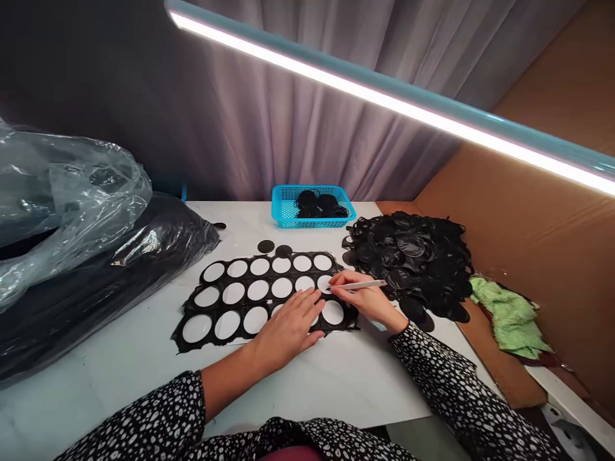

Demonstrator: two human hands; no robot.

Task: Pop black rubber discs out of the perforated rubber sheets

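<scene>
A black sheet (221, 283) with rows of round openings lies on the white table, white showing through the holes. My left hand (288, 326) rests flat on the sheet's lower right part, fingers stretched out, covering some of the openings. In my right hand (362, 298) is a slim white pen-like tool (362, 285), its tip at an opening near the sheet's right end. Two black discs (266, 246) lie just behind the sheet. Beside my right hand is a large heap of thin black round pieces (408, 256).
A blue basket (278, 221) holding black pieces stands at the back of the table (331, 390). Black material in clear plastic (96, 186) fills the left. A green cloth (509, 317) lies at right, under a bright lamp (384, 102).
</scene>
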